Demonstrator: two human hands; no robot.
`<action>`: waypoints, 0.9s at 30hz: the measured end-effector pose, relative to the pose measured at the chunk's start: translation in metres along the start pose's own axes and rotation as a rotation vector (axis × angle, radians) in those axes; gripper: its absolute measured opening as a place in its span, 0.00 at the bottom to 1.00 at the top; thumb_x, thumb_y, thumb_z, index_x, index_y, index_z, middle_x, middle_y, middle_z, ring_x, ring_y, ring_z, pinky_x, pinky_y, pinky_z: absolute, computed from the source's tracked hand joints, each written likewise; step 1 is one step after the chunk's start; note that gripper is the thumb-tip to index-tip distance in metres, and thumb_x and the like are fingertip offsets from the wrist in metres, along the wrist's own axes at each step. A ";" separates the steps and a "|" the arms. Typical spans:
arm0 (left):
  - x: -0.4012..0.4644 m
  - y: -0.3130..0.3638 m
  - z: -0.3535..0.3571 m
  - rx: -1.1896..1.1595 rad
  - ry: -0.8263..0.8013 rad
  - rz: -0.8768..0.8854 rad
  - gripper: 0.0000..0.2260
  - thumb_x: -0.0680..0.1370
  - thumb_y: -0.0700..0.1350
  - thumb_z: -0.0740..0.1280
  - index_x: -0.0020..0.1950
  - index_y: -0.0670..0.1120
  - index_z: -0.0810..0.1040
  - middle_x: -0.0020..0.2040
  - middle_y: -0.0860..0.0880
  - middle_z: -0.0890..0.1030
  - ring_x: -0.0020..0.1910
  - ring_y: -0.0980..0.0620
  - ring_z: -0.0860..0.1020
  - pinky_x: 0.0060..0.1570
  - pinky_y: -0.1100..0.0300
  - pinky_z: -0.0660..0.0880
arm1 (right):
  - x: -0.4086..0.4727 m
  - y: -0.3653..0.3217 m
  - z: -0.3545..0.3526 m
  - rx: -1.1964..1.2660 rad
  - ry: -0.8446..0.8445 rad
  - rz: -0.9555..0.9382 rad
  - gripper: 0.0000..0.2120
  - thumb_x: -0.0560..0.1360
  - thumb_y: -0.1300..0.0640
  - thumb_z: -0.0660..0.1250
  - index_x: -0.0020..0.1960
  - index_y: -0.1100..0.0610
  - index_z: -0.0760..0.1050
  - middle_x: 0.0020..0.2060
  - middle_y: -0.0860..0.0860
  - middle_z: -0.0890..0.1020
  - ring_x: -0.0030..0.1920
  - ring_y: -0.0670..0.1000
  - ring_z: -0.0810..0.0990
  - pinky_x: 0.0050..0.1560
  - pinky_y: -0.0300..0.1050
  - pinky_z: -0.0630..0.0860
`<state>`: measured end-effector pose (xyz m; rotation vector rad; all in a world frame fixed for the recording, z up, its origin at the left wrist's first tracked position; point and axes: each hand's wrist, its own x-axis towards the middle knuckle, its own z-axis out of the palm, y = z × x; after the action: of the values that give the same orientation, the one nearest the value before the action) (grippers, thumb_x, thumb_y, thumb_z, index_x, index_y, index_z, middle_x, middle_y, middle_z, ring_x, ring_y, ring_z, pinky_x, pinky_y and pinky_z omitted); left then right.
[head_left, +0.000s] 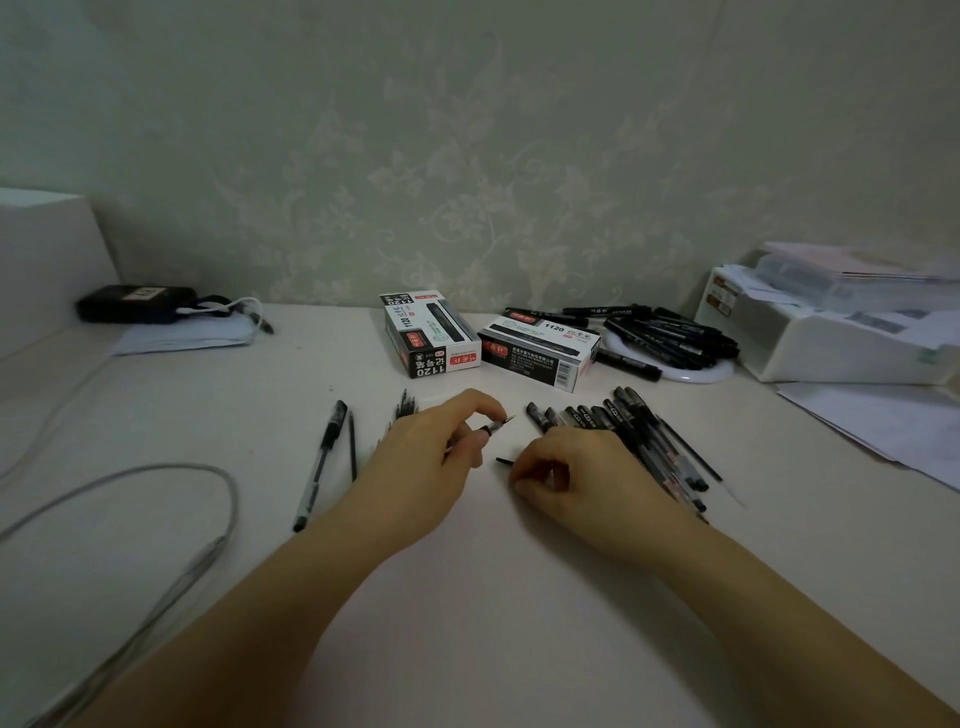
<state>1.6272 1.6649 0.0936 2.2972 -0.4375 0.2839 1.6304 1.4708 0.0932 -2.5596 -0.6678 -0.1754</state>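
Desk (488, 582), then pen pile (660, 447) behind my right wrist. Left hand (415, 467) pinches pen barrel (491, 427), tip aimed up-right. Right hand (566, 483) pinches refill (503, 461), axis pointing left, just below barrel, apart.

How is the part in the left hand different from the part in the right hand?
The pen part in the left hand is thicker, with a pointed tip aimed right; the thin black rod in the right hand is plain and points left. Both are pinched by fingertips.
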 end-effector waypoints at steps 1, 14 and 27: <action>0.000 0.001 0.000 -0.026 -0.003 -0.025 0.10 0.82 0.47 0.59 0.55 0.63 0.74 0.38 0.56 0.80 0.39 0.58 0.77 0.38 0.65 0.74 | 0.000 0.000 0.000 -0.001 -0.004 0.006 0.06 0.77 0.53 0.68 0.52 0.47 0.82 0.42 0.40 0.77 0.41 0.36 0.73 0.42 0.26 0.68; 0.003 0.011 0.006 -0.506 -0.053 -0.055 0.15 0.81 0.43 0.62 0.58 0.64 0.77 0.37 0.51 0.79 0.28 0.57 0.70 0.27 0.67 0.68 | 0.001 -0.016 -0.004 1.188 0.050 0.430 0.09 0.75 0.51 0.70 0.51 0.54 0.86 0.49 0.53 0.87 0.48 0.50 0.83 0.49 0.41 0.79; -0.001 0.007 0.006 -0.055 -0.012 0.060 0.19 0.81 0.47 0.61 0.69 0.64 0.67 0.40 0.58 0.78 0.37 0.61 0.75 0.40 0.73 0.71 | 0.010 0.008 -0.031 1.376 0.548 0.479 0.07 0.80 0.57 0.65 0.52 0.59 0.79 0.44 0.51 0.87 0.42 0.47 0.85 0.42 0.39 0.81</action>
<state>1.6236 1.6566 0.0939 2.2357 -0.5146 0.2847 1.6427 1.4540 0.1189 -1.1743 0.1029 -0.1553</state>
